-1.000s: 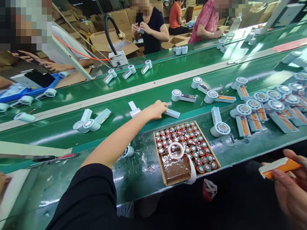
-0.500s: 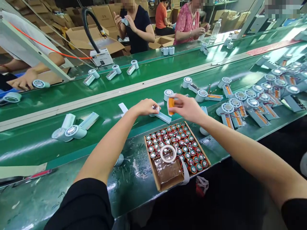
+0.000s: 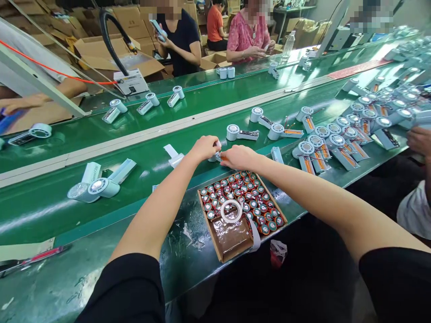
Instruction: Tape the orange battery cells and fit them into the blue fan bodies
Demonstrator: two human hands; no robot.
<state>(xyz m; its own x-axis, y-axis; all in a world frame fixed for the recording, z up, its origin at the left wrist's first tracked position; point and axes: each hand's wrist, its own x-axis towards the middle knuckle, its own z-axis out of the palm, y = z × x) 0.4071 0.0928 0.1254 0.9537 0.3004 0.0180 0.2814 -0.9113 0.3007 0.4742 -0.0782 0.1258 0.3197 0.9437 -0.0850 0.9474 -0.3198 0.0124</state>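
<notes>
Both my hands meet at one pale blue fan unit [image 3: 213,157] just beyond the cardboard box. My left hand [image 3: 206,148] is closed on the unit's round head. From the right, my right hand [image 3: 239,157] pinches an orange battery [image 3: 222,158] against the unit; my fingers hide most of both. Nearest me stands the cardboard box [image 3: 215,244] of upright battery cells [image 3: 251,195] with red and black wires. A white tape ring [image 3: 231,211] lies on top of it.
Many fan units [image 3: 336,140] crowd the right of the green belt [image 3: 188,130]; two more [image 3: 104,186] lie left. A red-handled tool [image 3: 43,255] is at lower left. People work across the belt, and a person's hand [image 3: 420,139] shows at the right edge.
My right hand has moved left and down, bringing the orange battery to the fan unit at my left hand. A person's hand has appeared at the right edge. The view has shifted slightly.
</notes>
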